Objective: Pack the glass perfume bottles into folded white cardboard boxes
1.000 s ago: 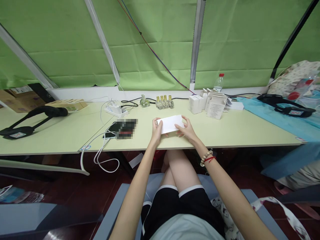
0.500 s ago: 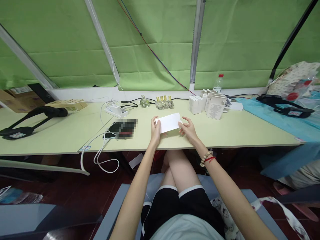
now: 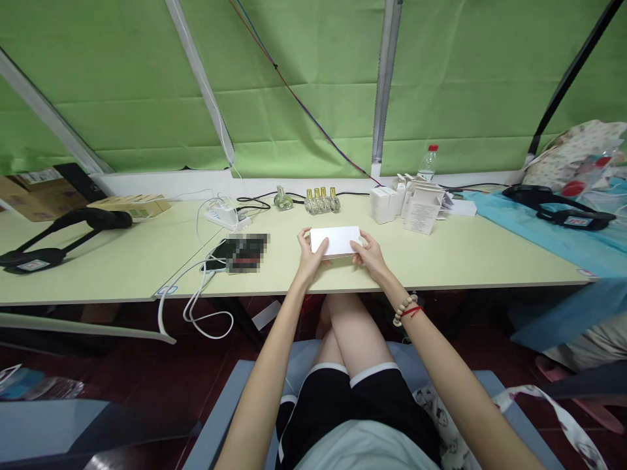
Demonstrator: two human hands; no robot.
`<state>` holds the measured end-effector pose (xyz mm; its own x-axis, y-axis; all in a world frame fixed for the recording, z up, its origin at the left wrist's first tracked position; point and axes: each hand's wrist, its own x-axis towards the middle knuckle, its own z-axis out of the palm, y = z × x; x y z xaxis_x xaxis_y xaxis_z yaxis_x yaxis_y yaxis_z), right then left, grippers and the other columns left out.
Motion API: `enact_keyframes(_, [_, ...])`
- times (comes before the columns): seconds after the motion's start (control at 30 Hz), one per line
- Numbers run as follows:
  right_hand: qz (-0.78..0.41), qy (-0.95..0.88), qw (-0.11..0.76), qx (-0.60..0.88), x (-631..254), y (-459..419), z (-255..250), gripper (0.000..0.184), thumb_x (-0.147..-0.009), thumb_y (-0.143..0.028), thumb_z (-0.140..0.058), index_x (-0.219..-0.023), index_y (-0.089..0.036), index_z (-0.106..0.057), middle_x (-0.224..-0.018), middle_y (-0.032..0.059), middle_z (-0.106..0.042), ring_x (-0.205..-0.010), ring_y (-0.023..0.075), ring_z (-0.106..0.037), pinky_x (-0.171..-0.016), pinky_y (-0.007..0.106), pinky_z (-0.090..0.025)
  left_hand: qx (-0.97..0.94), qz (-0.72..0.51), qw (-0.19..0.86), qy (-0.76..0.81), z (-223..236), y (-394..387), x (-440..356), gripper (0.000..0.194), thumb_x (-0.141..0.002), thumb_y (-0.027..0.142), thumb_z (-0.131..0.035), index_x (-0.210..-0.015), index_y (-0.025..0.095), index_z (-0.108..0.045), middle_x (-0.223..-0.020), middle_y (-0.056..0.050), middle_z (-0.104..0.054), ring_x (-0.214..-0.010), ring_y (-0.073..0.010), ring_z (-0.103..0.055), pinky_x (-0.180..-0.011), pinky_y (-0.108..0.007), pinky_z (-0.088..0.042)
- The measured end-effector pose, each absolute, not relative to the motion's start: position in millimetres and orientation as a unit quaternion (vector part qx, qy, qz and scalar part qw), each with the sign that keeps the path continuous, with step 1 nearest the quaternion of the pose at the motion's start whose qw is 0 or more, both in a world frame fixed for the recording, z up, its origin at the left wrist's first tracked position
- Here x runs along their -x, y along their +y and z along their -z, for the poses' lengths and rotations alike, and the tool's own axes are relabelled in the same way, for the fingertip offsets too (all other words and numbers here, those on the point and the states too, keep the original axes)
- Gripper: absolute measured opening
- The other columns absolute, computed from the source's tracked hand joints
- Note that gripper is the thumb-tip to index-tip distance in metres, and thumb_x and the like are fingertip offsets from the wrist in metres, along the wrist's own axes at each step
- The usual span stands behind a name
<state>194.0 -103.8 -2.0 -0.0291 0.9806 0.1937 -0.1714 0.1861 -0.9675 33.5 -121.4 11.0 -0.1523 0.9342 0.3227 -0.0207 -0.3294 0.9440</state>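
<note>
A flat white carton [image 3: 337,241] is held level just above the pale green table [image 3: 465,258], near its front edge. My left hand [image 3: 309,256] grips the carton's left end with the fingers curled round it. At the right end my right hand [image 3: 369,255] pinches it the same way; a bead bracelet and red string sit on that wrist. Behind the carton stands a row of small glass perfume bottles [image 3: 322,200] with gold caps, and one more bottle [image 3: 283,199] is to their left.
Several white boxes [image 3: 409,203] stand at the back right with a plastic water bottle [image 3: 428,162]. A power strip [image 3: 226,214] with white cables and a dark phone [image 3: 245,252] lie left of my hands. Black headsets [image 3: 59,238] rest far left and far right [image 3: 558,203]. Cardboard boxes [image 3: 132,205] sit back left.
The white carton, first tilted and turned between my hands, has been brought level. My right hand shifted from its front face to its right end.
</note>
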Motion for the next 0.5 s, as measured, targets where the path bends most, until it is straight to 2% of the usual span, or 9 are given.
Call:
enact_keyframes(0.27, [-0.499, -0.548, 0.56, 0.369, -194.5, -106.3, -0.4, 0.035, -0.068, -0.036, -0.059, -0.099, -0.018, -0.056, -0.059, -0.006, -0.052, -0.034, 0.002, -0.035, -0.032, 0.017, -0.024, -0.534, -0.618, 0.383, 0.432, -7.4, -118.6, -31.6, 0.063, -0.069, 0.043, -0.066, -0.117, 0.028, -0.028, -0.11, -0.008, -0.046, -0.089, -0.0186, -0.057, -0.042, -0.018, -0.049])
enact_keyframes(0.5, [-0.519, -0.53, 0.568, 0.357, -193.1, -107.4, -2.2, 0.022, -0.066, -0.035, -0.06, -0.078, -0.017, -0.054, -0.061, -0.0053, -0.047, -0.043, 0.0023, -0.027, -0.035, 0.017, -0.019, -0.544, -0.599, 0.391, 0.439, -9.6, -120.8, -31.7, 0.066, -0.071, 0.043, -0.064, -0.123, 0.029, -0.026, -0.111, -0.009, -0.045, -0.09, -0.0196, -0.056, -0.043, -0.018, -0.05])
